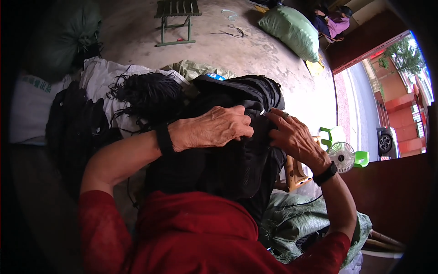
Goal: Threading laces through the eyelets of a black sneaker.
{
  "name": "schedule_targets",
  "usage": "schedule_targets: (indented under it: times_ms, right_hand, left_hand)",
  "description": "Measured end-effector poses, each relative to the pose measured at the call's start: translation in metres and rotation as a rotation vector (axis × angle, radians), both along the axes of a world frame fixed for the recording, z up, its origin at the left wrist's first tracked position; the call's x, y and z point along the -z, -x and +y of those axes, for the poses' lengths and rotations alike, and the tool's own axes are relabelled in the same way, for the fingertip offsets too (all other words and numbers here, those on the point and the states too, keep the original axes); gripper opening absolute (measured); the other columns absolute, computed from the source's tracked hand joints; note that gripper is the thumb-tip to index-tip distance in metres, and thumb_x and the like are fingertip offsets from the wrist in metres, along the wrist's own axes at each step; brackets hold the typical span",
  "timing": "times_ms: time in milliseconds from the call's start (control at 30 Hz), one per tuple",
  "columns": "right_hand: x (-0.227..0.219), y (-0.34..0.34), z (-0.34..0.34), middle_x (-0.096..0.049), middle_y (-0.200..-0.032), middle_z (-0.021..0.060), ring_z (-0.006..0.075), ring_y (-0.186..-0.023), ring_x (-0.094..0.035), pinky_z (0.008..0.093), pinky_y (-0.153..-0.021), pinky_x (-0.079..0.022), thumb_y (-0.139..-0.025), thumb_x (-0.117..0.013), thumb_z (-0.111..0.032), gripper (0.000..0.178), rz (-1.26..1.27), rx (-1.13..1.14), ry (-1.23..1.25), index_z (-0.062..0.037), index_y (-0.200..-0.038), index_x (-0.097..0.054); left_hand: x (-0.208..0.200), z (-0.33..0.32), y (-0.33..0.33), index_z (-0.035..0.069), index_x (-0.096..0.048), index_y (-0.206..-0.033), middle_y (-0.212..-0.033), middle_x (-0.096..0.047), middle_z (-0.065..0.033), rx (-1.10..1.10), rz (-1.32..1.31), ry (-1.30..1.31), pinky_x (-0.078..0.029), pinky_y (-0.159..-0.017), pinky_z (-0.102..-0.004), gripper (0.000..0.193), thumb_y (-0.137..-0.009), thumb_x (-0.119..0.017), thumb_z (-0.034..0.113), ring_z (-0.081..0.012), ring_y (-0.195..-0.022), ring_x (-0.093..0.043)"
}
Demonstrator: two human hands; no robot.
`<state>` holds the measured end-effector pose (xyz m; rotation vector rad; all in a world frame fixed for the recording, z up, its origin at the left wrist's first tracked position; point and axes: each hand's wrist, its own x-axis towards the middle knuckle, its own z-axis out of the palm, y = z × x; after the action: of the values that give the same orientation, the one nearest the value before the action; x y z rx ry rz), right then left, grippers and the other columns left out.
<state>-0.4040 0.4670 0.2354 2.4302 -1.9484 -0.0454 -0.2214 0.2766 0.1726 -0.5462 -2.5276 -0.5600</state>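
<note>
Black fabric pieces (pixel 228 169) lie across my lap, some with a mesh-like texture. My left hand (pixel 216 126) is closed on the black fabric, its fingers bent and their tips tucked out of sight. Facing it from the right, my right hand (pixel 294 137) has curled fingers close to the cloth; what they hold, if anything, I cannot make out. A small white piece (pixel 262 112) shows between the hands, by the right index fingertip. Beyond them is a folded black stack (pixel 246 86) of the same kind of cloth.
To the left, a heap of black strips (pixel 148 91) rests on white sacking (pixel 102 82). A small fan (pixel 341 156) stands to the right beside a green sack (pixel 292 214). Farther off are a folding stool (pixel 177 23), a stuffed pale green sack (pixel 289 32) and a seated person (pixel 335 23).
</note>
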Motion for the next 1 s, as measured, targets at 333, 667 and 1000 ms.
schedule_targets:
  times_ms: [333,667,1000]
  right_hand:
    - [0.037,-0.007,0.005,-0.060,-0.118,0.0173,0.0318,-0.101,-0.061,0.0382,-0.088,-0.048,-0.088,-0.063,-0.017,0.014,-0.543,0.343,0.104,-0.0030,-0.090,-0.065]
    - [0.048,-0.030,0.017,-0.065,-0.102,0.0025,0.0081,-0.094,-0.056,0.0246,-0.088,-0.043,-0.098,-0.056,-0.020,0.023,-1.469,0.845,0.314,-0.0008,-0.108,-0.064]
    - [0.053,-0.007,0.012,-0.068,-0.100,0.0031,0.0087,-0.093,-0.058,0.0243,-0.085,-0.046,-0.094,-0.062,-0.018,0.017,-1.455,0.794,0.428,-0.0028,-0.099,-0.065]
  left_hand:
    - [0.011,0.015,0.000,0.009,-0.060,-0.087,-0.084,-0.054,-0.0059,-0.182,0.044,-0.120,-0.049,-0.071,-0.0388,0.013,-0.076,-0.066,0.008,-0.0255,-0.079,-0.055]
    - [0.005,0.046,0.029,0.013,-0.067,-0.086,-0.093,-0.055,-0.0004,-0.105,-0.014,-0.054,-0.035,-0.083,-0.0399,0.009,-0.078,-0.068,0.016,-0.0193,-0.099,-0.051]
    - [0.010,0.051,0.032,0.015,-0.061,-0.089,-0.092,-0.057,0.0009,-0.130,-0.154,-0.363,-0.032,-0.089,-0.0374,0.013,-0.079,-0.071,0.017,-0.0182,-0.100,-0.054]
